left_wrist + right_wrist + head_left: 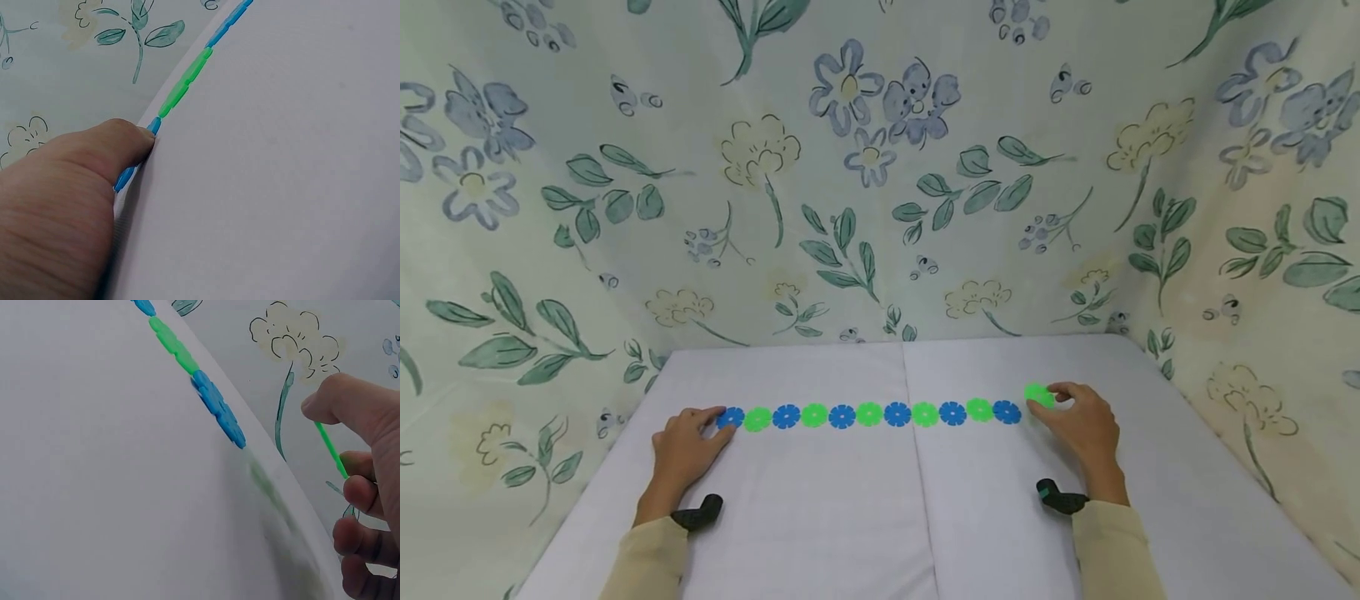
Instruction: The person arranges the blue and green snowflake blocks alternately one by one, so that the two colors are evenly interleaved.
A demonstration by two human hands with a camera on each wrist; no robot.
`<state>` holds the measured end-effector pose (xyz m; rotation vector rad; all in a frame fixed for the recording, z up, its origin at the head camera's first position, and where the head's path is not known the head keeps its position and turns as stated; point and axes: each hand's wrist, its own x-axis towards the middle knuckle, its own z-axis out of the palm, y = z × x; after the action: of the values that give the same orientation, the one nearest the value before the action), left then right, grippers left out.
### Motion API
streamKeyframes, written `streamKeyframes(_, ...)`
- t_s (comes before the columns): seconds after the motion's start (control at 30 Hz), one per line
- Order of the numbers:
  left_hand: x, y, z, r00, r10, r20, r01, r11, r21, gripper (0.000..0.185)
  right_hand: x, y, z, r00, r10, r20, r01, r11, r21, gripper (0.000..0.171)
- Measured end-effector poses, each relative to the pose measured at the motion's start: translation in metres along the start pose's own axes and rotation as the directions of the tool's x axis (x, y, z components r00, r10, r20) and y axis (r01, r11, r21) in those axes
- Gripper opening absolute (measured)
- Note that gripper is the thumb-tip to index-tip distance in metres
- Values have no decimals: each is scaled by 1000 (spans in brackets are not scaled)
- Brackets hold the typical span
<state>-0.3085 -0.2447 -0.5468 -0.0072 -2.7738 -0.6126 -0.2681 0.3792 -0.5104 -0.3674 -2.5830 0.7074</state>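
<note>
A row of 11 flat plastic snowflake discs (pixel 868 413), alternating blue and green, runs parallel to the far edge of the white cloth-covered table (pixel 850 517), linked edge to edge. The left hand (pixel 683 447) rests at the row's left end, its thumb pressing the end blue disc (pixel 154 125) down, likely to steady the chain. The right hand (pixel 1081 423) pinches 1 loose green disc (pixel 1038 395) between thumb and forefinger, lifted just off the table beside the last blue disc (pixel 1007 412), apparently lining it up. Floral fabric (pixel 880 167) hangs behind.

White table (pixel 820 517); floral cloth (pixel 880 167) behind (and both sides).
</note>
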Motion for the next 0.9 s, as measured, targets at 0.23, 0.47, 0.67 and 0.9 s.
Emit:
streamKeyframes(0.23, -2, -1, 0, 1000, 8, -4, -8, 1000, 9, 50, -3, 3, 3, 992, 47, 116, -42, 998, -49, 58)
streamKeyframes(0.47, -1, 1, 0, 1000, 10, -6, -9, 1000, 2, 50, -3, 4, 6, 987, 76, 139, -67, 995, -70, 60)
streamKeyframes(0.67, -1, 0, 1, 1000, 11, -5, -11, 1000, -3, 50, -2, 3, 9, 985, 93, 143, -80, 992, -94, 57)
streamKeyframes(0.9, -1, -1, 0, 1000, 21, -12, -21, 1000, 2, 50, -2, 6, 16, 982, 115, 152, -99, 989, -108, 57)
